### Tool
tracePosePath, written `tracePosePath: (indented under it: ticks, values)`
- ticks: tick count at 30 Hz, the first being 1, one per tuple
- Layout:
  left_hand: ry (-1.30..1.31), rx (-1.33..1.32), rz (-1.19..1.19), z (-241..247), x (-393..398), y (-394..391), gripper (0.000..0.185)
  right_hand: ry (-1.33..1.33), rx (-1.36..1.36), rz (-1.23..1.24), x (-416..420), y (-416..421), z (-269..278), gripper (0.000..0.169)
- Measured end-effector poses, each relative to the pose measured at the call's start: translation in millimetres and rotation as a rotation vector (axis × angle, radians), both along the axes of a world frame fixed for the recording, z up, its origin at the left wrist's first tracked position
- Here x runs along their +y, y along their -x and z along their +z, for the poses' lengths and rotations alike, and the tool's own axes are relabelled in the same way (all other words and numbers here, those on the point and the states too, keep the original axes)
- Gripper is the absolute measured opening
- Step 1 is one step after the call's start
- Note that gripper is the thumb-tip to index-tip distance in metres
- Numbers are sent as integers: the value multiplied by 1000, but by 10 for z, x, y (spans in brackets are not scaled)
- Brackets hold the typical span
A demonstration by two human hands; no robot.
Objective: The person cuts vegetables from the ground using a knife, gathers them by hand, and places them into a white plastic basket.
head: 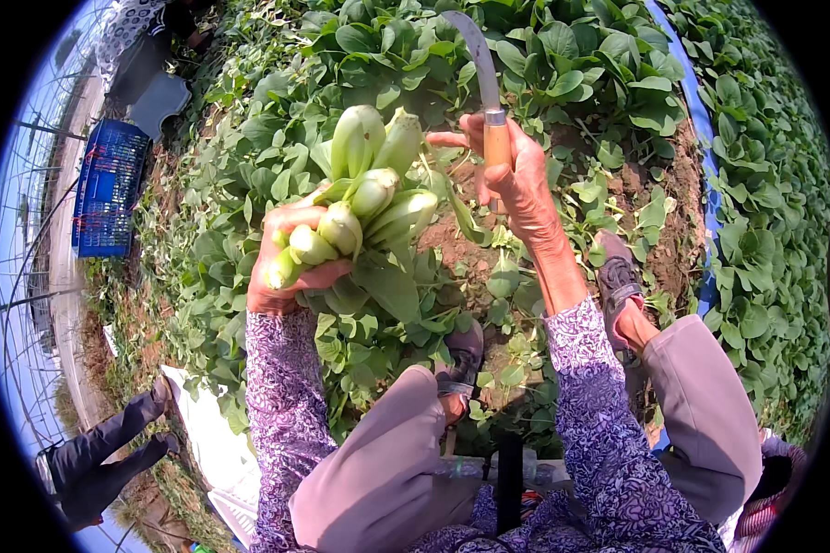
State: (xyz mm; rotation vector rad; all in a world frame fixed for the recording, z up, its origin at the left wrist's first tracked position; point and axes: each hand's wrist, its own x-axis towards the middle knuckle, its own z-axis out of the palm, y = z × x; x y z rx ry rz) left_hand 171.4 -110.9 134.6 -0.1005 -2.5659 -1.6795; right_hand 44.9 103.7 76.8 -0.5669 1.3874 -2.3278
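Several heads of bok choy (370, 197) are bunched in my left hand (277, 252), their pale cut bases turned up towards me. Green leaves of the bunch hang below. My right hand (526, 176) grips the wooden handle of a sickle (485, 72), its curved blade pointing up and away from me. The index finger of that hand stretches out towards the bunch. A single long leaf (465, 214) dangles between the bunch and my right hand. Underneath, loose leaves and low plants lie over reddish soil (456, 242).
Standing bok choy (567, 59) grows ahead, and more rows lie right of a blue strip (705, 138). On the left are a blue plastic crate (111, 186), a white sheet (214, 435) and a white basket (235, 515). Two other people show at the left, one by their legs (107, 449).
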Motion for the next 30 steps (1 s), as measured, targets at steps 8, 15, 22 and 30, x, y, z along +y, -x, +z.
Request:
tracePosePath:
  ticks: [8, 15, 22, 30]
  values:
    - [-588, -142, 164, 587, 621, -570, 50, 146, -61, -84, 462, -708, 717, 85]
    - [36, 7, -295, 1405, 538, -910, 28, 224, -238, 342, 739, -1035, 1152, 56]
    - [378, 110, -238, 1848, 64, -1991, 43, 787, -307, 502, 1135, -1163, 1154, 40]
    - [368, -11, 694, 2180, 141, -4748, 34, -1093, 675, -196, 1703, -921, 242, 31]
